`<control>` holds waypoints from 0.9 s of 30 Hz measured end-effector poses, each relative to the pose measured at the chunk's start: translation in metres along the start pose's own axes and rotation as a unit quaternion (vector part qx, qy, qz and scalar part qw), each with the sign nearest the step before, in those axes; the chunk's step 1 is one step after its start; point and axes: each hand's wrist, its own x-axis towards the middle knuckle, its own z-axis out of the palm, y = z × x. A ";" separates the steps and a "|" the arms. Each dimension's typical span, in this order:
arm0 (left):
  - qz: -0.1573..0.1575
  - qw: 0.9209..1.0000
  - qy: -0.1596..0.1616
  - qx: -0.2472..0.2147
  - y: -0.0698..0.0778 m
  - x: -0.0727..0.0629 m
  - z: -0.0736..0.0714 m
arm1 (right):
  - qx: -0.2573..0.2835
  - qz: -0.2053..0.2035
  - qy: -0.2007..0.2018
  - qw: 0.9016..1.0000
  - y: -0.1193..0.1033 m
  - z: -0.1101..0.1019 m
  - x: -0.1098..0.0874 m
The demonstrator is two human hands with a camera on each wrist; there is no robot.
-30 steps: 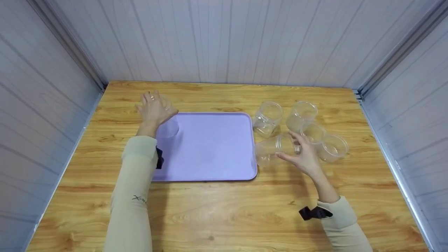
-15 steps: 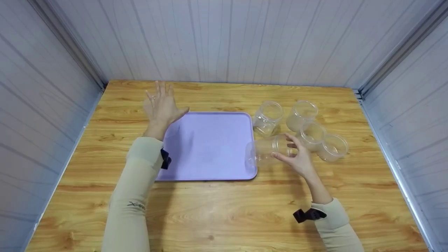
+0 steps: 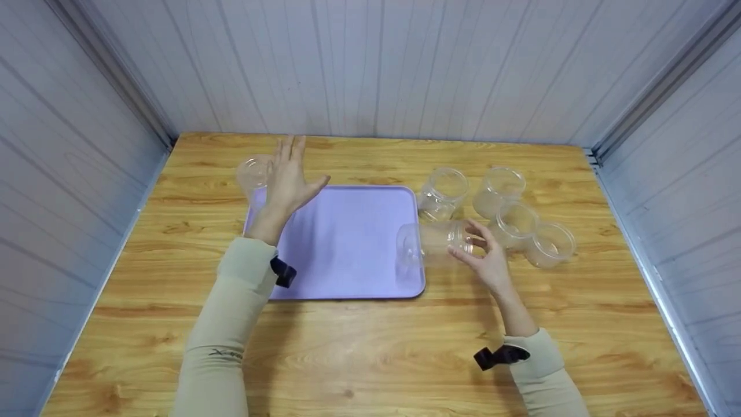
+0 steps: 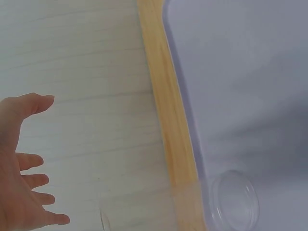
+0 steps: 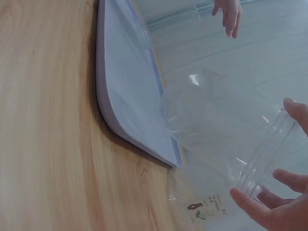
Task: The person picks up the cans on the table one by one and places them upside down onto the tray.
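Note:
My right hand (image 3: pixel 487 260) grips a clear plastic jar (image 3: pixel 435 243) around its threaded mouth. The jar lies tilted on its side in the air, its base over the tray's right edge. Fingers and thumb straddle the rim in the right wrist view. Above the back left of the lilac tray (image 3: pixel 353 243), my left hand (image 3: pixel 288 182) is spread and holds nothing. Another clear jar (image 3: pixel 253 172) stands at the tray's back left corner, just left of that hand and partly hidden by it. The left wrist view shows this jar (image 4: pixel 236 199) on the tray.
Several clear jars stand upright right of the tray: one jar (image 3: pixel 443 194) beside its back right corner, another jar (image 3: pixel 501 188), and two touching jars (image 3: pixel 550 246) close behind my right hand. White panel walls (image 3: pixel 359 69) enclose the wooden table (image 3: pixel 359 359) at the back and sides.
My left hand has let go of the jar at the tray's back left corner and moved right with fingers spread. My right hand has carried its jar left, over the tray's right edge.

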 end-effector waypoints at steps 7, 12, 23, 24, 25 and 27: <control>0.019 0.997 0.053 -0.046 0.010 -0.009 0.007 | 0.048 0.012 0.013 0.999 0.003 0.007 0.004; 0.030 0.993 0.075 -0.085 0.019 -0.018 0.012 | 0.104 0.030 0.021 0.994 -0.001 0.013 0.005; 0.029 0.982 0.056 -0.179 0.037 -0.035 0.025 | 0.210 -0.008 -0.008 0.978 0.067 0.018 0.035; 0.029 0.981 0.055 -0.186 0.037 -0.037 0.027 | 0.212 -0.008 -0.009 0.977 0.074 0.018 0.038; 0.028 0.980 0.052 -0.191 0.038 -0.038 0.028 | 0.205 0.002 -0.006 0.979 0.073 0.019 0.038; 0.026 0.977 0.049 -0.206 0.040 -0.040 0.032 | 0.207 0.010 -0.008 0.978 0.063 0.022 0.035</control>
